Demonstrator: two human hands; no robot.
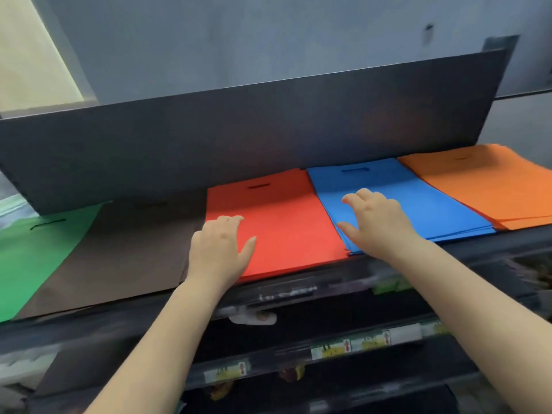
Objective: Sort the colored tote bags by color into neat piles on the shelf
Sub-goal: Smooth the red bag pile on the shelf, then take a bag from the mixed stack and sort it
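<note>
Piles lie side by side on the shelf (298, 289): green (33, 246), brown (119, 249), red (283, 222), blue (403, 201), orange (484, 183). Sorting looks nearly finished, only squaring left. Left hand (219, 249) and right hand (378, 222) press flat, fingers loosely spread, gripping nothing.

2 bare forearms come up from the bottom edge, no sleeves showing at all. The left hand (219, 249) and the right hand (378, 221) wear no gloves, rings, watch or bracelet; the fingernails look short and unpainted
</note>
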